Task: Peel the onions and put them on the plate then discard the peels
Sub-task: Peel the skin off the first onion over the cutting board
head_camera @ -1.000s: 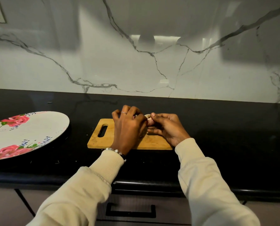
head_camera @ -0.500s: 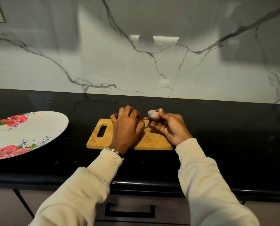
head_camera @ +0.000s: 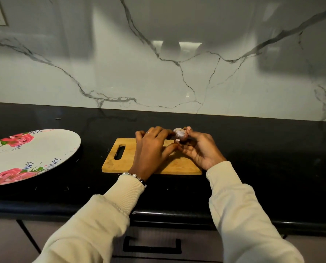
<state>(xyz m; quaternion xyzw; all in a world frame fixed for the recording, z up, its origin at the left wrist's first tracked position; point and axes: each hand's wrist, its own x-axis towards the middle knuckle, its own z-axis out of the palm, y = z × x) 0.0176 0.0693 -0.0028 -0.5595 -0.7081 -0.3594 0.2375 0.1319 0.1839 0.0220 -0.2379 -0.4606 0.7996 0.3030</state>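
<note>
Peeling is the step in hand, far as I can tell. Right hand [head_camera: 200, 149] has its fingers and thumb curled round a small purplish onion [head_camera: 180, 134], holding it up just over the far edge of the wooden cutting board [head_camera: 120, 164]. Left hand [head_camera: 152, 147] sits right beside that grip, fingers bent and reaching in toward the near side of the onion, thumb stretched across underneath it and about touching the right hand's fingers. Honestly can't tell if the left fingertips have a bit of skin pinched or are just resting against it, they're bunched too close. No loose peels that I can make out on the board below the grip either, though it's dim. The floral plate [head_camera: 69, 149] sits well off to the left of the grip on the black counter [head_camera: 253, 168], nothing on it that shows, so I'd say the task is early on. Next move probably calls for the left fingers catching an edge of papery skin and pulling it away while the right hand turns the onion and keeps a steady hold, since a small round one can slip.
</note>
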